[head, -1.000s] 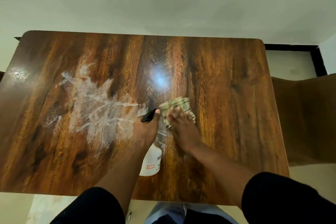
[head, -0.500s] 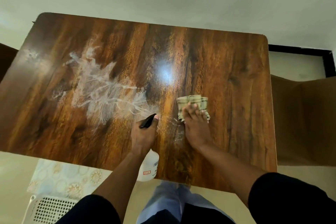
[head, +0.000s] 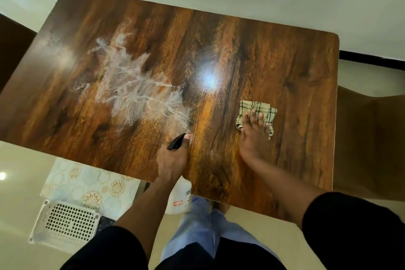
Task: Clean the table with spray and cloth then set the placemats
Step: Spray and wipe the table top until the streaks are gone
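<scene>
A glossy dark wooden table point(head: 285, 68) fills the view. White spray foam point(head: 133, 90) streaks its left half. My left hand point(head: 173, 160) grips a white spray bottle point(head: 179, 199) with a black nozzle, held over the table's near edge. My right hand point(head: 254, 136) presses flat on a folded checked cloth point(head: 256, 108) on the table's right half. A patterned placemat point(head: 87, 184) lies below the table's near left side.
A white perforated basket point(head: 68, 223) sits on the floor beside the patterned placemat. A brown chair point(head: 370, 138) stands at the table's right end, and a dark piece of furniture point(head: 11, 35) shows at the far left. A wall runs behind the table.
My right hand has slid the cloth to the right, away from the bottle. The camera has shifted, so the table sits more tilted and the floor at near left shows.
</scene>
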The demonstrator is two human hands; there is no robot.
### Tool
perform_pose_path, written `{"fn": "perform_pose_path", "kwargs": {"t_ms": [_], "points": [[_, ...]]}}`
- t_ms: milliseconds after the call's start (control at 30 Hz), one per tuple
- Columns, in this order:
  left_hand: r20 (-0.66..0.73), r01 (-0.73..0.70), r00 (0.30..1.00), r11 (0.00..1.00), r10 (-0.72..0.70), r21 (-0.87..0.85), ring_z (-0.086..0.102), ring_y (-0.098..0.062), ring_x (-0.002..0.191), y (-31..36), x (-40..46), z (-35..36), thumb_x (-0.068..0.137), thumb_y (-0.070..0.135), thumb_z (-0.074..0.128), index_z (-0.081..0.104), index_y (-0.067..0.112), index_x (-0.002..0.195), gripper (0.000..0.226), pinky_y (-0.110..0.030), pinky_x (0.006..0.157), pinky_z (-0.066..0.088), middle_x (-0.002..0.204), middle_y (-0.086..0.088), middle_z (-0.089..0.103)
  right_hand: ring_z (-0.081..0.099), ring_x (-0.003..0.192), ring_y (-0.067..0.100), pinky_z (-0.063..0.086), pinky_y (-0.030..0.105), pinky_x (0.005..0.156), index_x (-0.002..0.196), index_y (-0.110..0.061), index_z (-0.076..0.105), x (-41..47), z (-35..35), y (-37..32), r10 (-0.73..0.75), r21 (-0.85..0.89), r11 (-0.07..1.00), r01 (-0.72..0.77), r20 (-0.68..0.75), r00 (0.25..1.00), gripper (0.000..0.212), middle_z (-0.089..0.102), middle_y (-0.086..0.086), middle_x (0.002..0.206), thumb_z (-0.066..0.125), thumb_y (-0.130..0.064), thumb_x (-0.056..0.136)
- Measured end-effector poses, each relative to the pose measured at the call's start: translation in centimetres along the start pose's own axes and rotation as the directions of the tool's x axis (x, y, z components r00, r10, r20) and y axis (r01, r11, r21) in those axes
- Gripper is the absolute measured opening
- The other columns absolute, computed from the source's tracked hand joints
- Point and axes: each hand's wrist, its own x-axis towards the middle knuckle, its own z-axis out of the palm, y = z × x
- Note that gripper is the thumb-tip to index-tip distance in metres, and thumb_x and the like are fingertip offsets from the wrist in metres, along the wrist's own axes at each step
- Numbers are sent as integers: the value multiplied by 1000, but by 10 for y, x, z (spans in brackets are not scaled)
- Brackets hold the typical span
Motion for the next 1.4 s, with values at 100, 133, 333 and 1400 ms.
{"fn": "perform_pose_path", "kwargs": {"t_ms": [100,133,333,1400], "points": [[-11,1,1000,999,0,52,74,-38,104,3,-9,-5,65,105,57,65,17,117,103,-60,94,62,110,-13,76,-4,159,27,4,50,129,163,-21,20,-23,16,-31,-144,6,990,144,73,987,57,8,2,172,31,-30,108],[-18,5,1000,999,-4,54,74,-37,104,3,-10,-6,69,101,59,65,17,113,95,-59,94,62,109,-12,76,-2,159,28,8,52,129,163,-21,21,-35,22,-39,-247,3,969,249,116,962,60,10,3,171,23,-36,105],[-31,23,999,1000,-22,10,77,-35,95,-5,-14,-12,77,88,67,66,25,96,66,-57,92,63,98,-11,79,5,161,21,5,45,129,164,-24,25,-84,42,-24,-735,28,652,757,267,623,59,15,-3,172,37,-26,107],[486,-167,873,960,38,224,70,-19,67,-64,16,-57,94,65,74,74,8,121,63,-22,39,46,90,-10,79,17,157,35,26,56,123,159,-14,38,-166,82,-67,24,28,999,-19,-159,987,61,27,10,168,45,-10,98]]}}
